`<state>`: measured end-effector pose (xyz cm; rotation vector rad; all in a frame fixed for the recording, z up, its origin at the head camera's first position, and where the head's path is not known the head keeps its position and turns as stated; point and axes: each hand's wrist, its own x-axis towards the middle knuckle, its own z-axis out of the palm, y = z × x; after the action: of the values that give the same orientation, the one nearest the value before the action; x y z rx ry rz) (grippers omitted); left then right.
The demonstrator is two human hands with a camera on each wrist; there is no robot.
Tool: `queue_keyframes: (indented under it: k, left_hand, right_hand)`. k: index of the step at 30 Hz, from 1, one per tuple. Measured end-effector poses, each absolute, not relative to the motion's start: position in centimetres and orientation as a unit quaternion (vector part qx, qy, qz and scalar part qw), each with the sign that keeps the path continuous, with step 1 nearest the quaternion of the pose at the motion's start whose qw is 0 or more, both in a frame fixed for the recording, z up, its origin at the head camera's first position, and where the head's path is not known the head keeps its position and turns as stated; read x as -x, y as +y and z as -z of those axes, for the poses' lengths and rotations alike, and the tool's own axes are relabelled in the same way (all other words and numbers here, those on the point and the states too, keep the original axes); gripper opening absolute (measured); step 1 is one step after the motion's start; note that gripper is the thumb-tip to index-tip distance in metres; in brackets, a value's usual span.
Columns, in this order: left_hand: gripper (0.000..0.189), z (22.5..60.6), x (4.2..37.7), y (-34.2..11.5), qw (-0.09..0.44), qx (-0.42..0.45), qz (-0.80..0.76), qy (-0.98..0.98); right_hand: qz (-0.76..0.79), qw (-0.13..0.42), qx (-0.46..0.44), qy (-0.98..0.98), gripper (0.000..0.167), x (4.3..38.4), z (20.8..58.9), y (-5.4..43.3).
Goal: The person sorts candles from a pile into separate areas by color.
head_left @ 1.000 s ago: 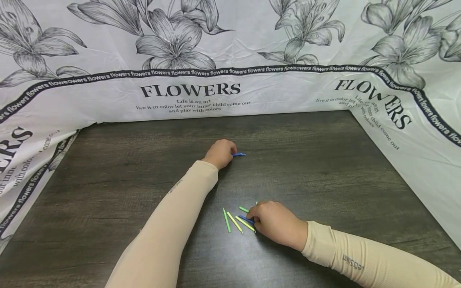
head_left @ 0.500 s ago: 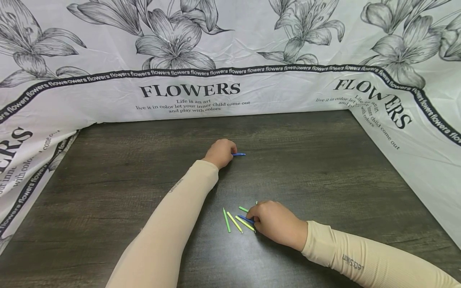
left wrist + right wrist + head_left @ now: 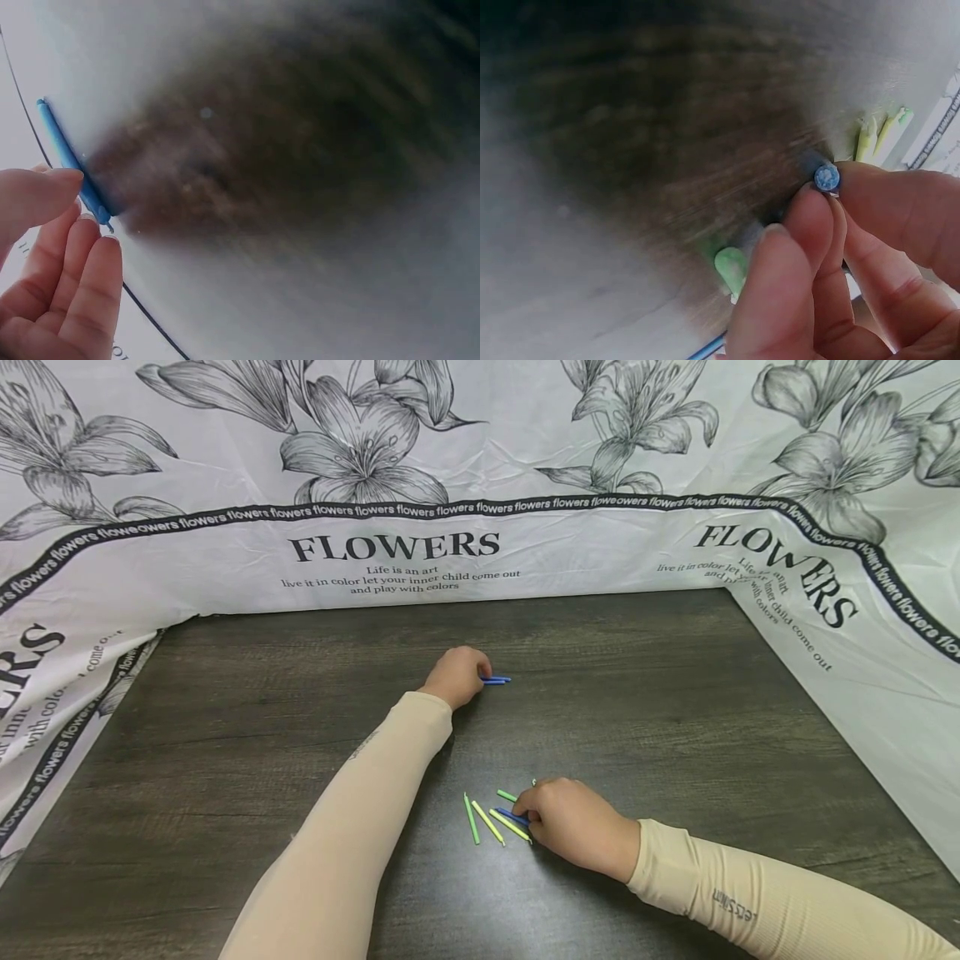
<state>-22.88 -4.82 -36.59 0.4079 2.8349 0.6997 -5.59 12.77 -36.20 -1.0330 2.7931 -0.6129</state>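
Observation:
At the middle of the dark table, my left hand (image 3: 459, 678) pinches blue candles (image 3: 497, 680) between thumb and fingers; two lie side by side there in the head view. A short wick pokes from the lower end of the blue candle (image 3: 69, 157) in the left wrist view. Nearer the front, my right hand (image 3: 577, 827) pinches another blue candle (image 3: 513, 816) by its sides, its round end (image 3: 827, 178) facing the right wrist camera. Beside those fingers lie a yellow candle (image 3: 510, 827) and a green candle (image 3: 507, 795), the latter partly hidden by the hand.
Left of the right hand lie another green candle (image 3: 472, 818) and another yellow candle (image 3: 488, 823) on the dark wood-grain table (image 3: 637, 710). White flower-printed cloth (image 3: 405, 593) borders the table at the back and both sides.
My left hand has shifted very slightly away and left, and two blue candles now show more clearly side by side at its fingertips. My right hand stays in place.

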Motion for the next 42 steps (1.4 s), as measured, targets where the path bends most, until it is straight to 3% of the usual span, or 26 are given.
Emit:
queue_keyframes:
  k: [29,42]
  left_hand:
    - [0.029,31.7,20.9,-7.5,0.064,-0.101,-0.421,0.899]
    - [0.029,30.9,18.3,-8.2,0.116,-0.031,-0.525,0.843]
  right_hand:
    - [0.191,0.064,0.332,0.921,0.022,5.3,36.1,12.7]
    - [0.194,0.061,0.338,0.919,0.023,5.4,36.2,12.8]
